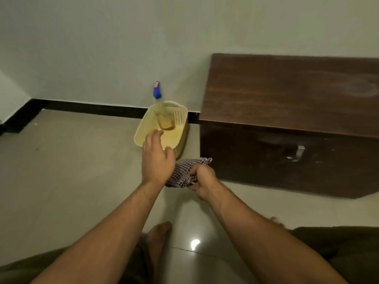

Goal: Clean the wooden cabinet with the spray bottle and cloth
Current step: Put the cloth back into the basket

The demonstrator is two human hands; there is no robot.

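Observation:
A low dark wooden cabinet (287, 95) stands against the wall on the right, with a metal handle (298, 153) on its front. A clear spray bottle (162, 111) with a blue nozzle leans inside a cream perforated basket (180, 114) on the floor just left of the cabinet. My left hand (156, 158) hovers over the basket's near rim, fingers loosely spread and holding nothing. My right hand (202, 181) grips a bunched checked cloth (184, 171) just below the basket, close to the cabinet's front left corner.
Glossy beige floor tiles (71, 171) spread to the left and front. A black skirting (92, 108) runs along the pale wall. My bare foot (156, 234) and knees sit at the bottom of the view.

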